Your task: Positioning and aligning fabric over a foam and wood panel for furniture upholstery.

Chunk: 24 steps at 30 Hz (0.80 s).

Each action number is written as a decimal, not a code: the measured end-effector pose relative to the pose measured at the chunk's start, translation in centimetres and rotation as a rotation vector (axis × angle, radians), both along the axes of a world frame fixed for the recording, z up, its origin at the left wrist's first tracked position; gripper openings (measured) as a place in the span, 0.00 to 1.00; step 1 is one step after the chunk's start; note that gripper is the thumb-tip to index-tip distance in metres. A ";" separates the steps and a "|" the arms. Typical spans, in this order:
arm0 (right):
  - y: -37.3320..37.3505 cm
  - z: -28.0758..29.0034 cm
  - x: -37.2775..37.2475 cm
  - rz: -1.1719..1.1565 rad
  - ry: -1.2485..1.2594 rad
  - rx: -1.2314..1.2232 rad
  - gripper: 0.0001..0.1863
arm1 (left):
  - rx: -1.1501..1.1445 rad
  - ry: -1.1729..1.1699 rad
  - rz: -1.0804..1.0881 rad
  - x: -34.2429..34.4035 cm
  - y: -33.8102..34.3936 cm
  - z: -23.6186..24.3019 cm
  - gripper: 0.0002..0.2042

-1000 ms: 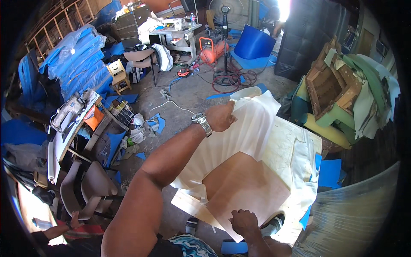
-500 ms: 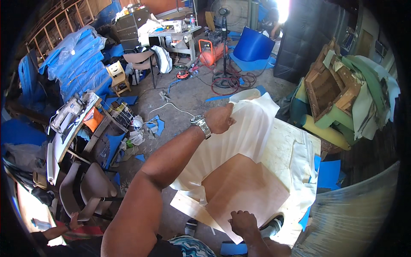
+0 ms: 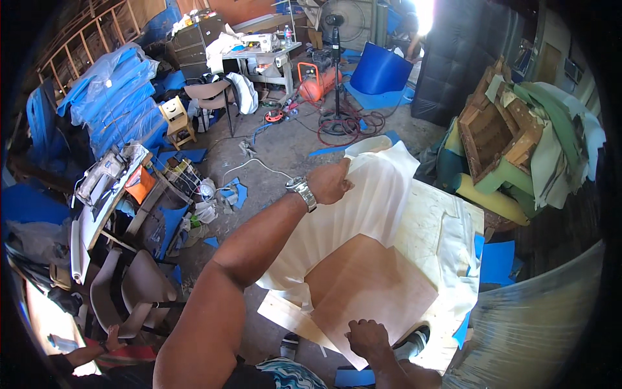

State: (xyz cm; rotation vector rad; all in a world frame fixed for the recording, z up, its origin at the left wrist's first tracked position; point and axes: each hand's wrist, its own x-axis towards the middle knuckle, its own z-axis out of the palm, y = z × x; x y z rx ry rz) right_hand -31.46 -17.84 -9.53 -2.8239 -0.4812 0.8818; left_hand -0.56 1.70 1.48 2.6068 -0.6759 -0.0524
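Observation:
A sheet of thin white fabric (image 3: pixel 353 207) spreads in folds over the far half of a pale plywood-topped surface (image 3: pixel 424 214). My left hand (image 3: pixel 329 183), with a metal watch at its wrist, is closed on the fabric near its far left side. Partly under the cloth lies a flat brown panel (image 3: pixel 376 279), its near part bare. On the panel's near right part rests my right hand (image 3: pixel 369 338), fingers curled in; whatever they may hold is hidden. More white fabric (image 3: pixel 457 243) lies crumpled along the right side of the plywood.
A wooden furniture frame with green padding (image 3: pixel 499 136) stands at the right. Plastic sheeting (image 3: pixel 538 318) hangs at the lower right. Left are a sewing machine (image 3: pixel 103 175), chairs (image 3: pixel 146 285) and another person's arm (image 3: pixel 91 353). Hoses (image 3: pixel 343 129) and an orange compressor (image 3: pixel 317 84) sit farther back.

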 end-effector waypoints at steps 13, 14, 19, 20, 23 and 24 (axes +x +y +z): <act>0.0 0.2 0.1 -0.019 -0.009 0.026 0.17 | 0.020 -0.020 -0.018 0.0 0.0 0.1 0.20; -0.1 0.3 0.1 -0.015 -0.005 0.023 0.17 | 0.018 -0.024 -0.024 0.0 0.0 0.1 0.20; -0.1 0.1 0.1 -0.018 -0.012 0.022 0.17 | -0.010 0.012 -0.001 -0.3 -0.1 0.5 0.18; -0.2 0.1 0.0 -0.012 -0.018 0.023 0.17 | -0.014 0.011 -0.001 -0.3 -0.1 0.5 0.18; -0.2 -0.1 0.1 -0.012 -0.004 0.025 0.18 | -0.008 -0.010 -0.017 -0.1 0.0 0.3 0.20; -0.2 -0.2 0.1 -0.017 0.027 0.011 0.19 | 0.001 -0.028 -0.032 0.0 0.0 0.1 0.22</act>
